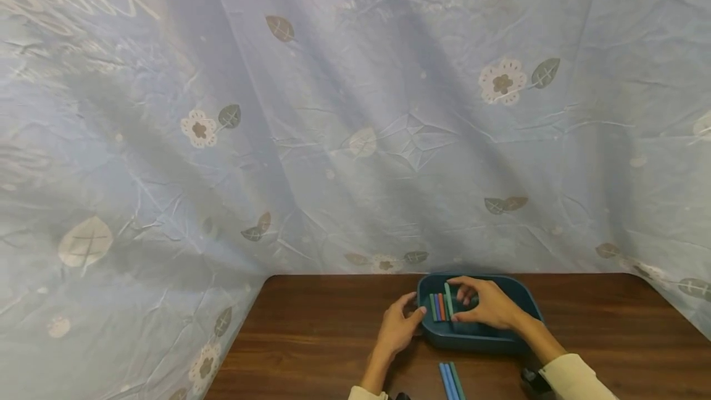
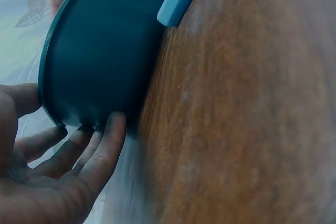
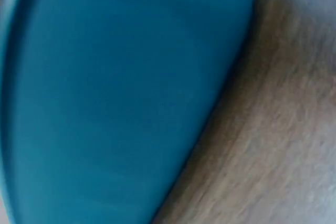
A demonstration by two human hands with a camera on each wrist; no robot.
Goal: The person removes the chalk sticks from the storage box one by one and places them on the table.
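A dark teal tray (image 1: pixel 472 344) with rounded corners sits at the far side of the table. My left hand (image 1: pixel 397 327) grips its left end, and in the left wrist view the thumb is at the rim while the fingertips (image 2: pixel 116 121) touch the outer wall. Over the tray, my right hand (image 1: pixel 491 305) pinches a light green stick (image 1: pixel 449 302) lengthwise between thumb and index finger. That stick is at the right of a row of coloured sticks (image 1: pixel 439 307), green, blue and red among them, inside the tray. Only the tray's outer wall (image 3: pixel 115 98) and the table show in the right wrist view.
Several loose blue and green sticks (image 1: pixel 451 380) lie on the brown wooden table (image 1: pixel 311 338) in front of the tray. A pale patterned sheet (image 1: pixel 355 141) hangs behind the table and along its sides. A dark object (image 1: pixel 534 380) is by the right sleeve.
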